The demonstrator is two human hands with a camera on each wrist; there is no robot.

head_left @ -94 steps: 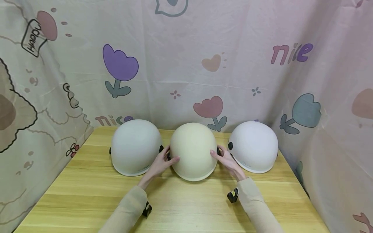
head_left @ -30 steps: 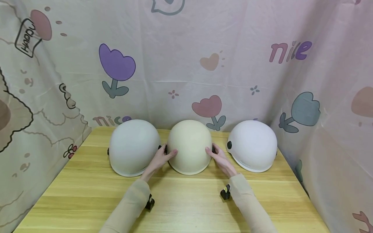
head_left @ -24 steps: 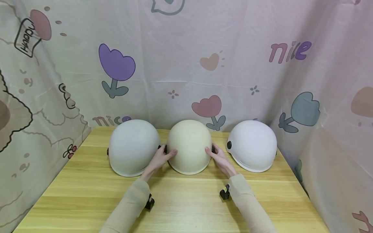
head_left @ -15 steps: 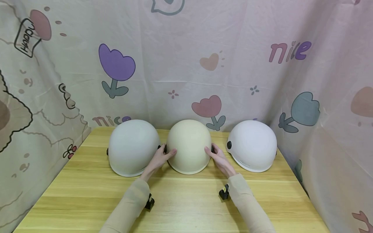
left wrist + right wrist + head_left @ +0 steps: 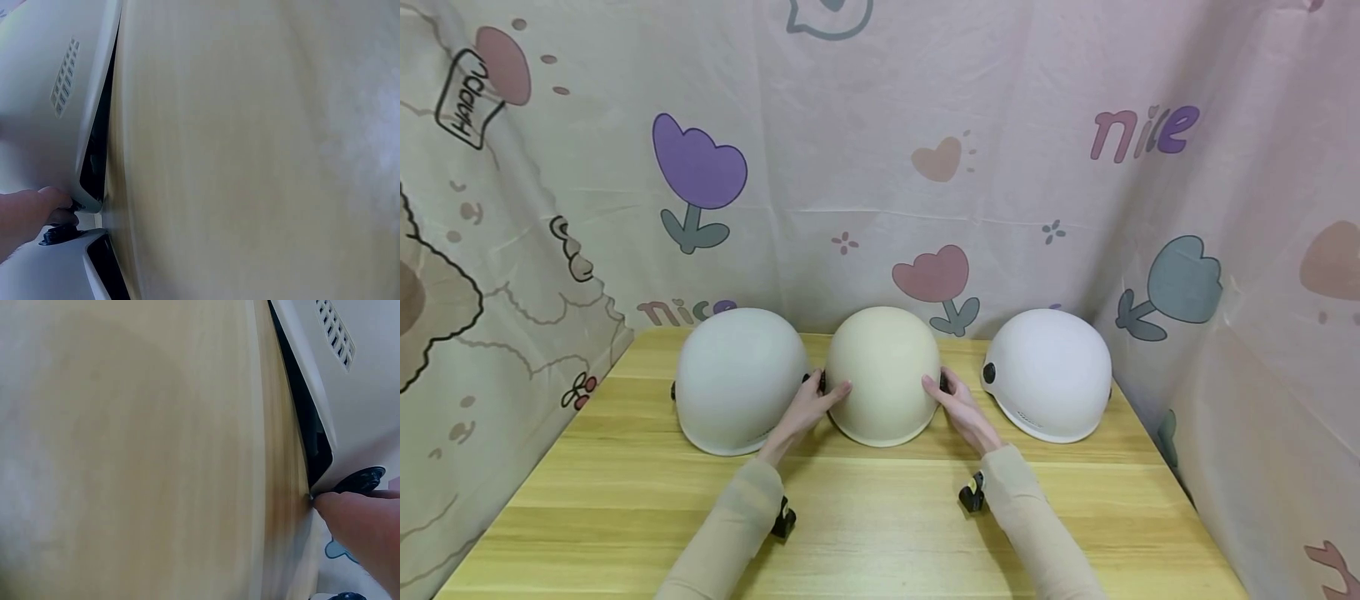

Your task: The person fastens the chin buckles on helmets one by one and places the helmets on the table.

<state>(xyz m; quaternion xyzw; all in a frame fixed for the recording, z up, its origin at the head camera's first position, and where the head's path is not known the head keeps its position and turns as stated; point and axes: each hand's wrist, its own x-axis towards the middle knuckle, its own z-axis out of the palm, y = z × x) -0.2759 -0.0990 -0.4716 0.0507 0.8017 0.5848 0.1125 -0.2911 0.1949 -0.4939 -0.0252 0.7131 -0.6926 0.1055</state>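
A cream helmet (image 5: 883,375) rests upright on the wooden table between two paler helmets. My left hand (image 5: 803,410) holds its left side, thumb on the front of the shell, close to the grey-white helmet (image 5: 741,379). My right hand (image 5: 958,407) grips the other side in the same way, near a black round fitting. Both hands' other fingers are mostly hidden behind the edge. In the left wrist view, the cream helmet's vented shell (image 5: 50,75) sits above my left hand (image 5: 28,215). In the right wrist view, my right hand (image 5: 369,528) touches the lower rim.
A white helmet (image 5: 1051,375) stands at the right, turned slightly, with a gap between it and the cream one. The wooden table (image 5: 880,517) reaches toward me. Patterned cloth (image 5: 857,167) hangs behind and along both sides.
Over about three seconds, the cream helmet has shifted back and slightly left, both hands moving with it. Its gap to the white helmet has widened. Little has moved in the last second.
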